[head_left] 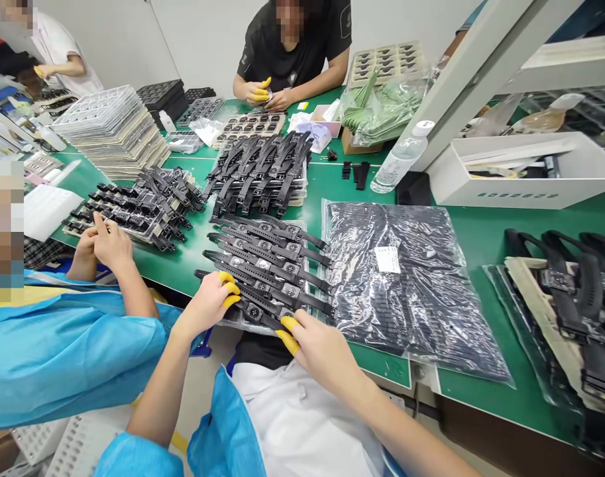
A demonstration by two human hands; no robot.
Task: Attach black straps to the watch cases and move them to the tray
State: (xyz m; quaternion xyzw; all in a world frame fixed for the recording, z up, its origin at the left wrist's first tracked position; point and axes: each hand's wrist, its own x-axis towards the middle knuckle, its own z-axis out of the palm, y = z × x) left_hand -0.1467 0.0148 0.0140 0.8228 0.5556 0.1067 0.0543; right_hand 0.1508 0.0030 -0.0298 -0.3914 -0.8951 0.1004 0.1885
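Note:
Several black smartwatches [265, 245] lie in rows on a clear plastic tray in front of me, their straps stretched out sideways and their sensor backs facing up. My left hand [207, 303], with yellow finger cots, closes on the left strap of a smartwatch [255, 313] in the nearest rows. My right hand [323, 343], also in yellow finger cots, pinches at the right end of the front row. Its fingertips partly hide the strap there. Right beside the tray lies a large clear bag of black straps [396, 298] with a white label.
Stacked trays of watches [262, 165] stand behind, with more watches [138, 205] by a co-worker's hands [108, 245] at left. A water bottle [401, 159], a white box [525, 192] and watches on a tray [570, 298] are to the right. Another person sits opposite.

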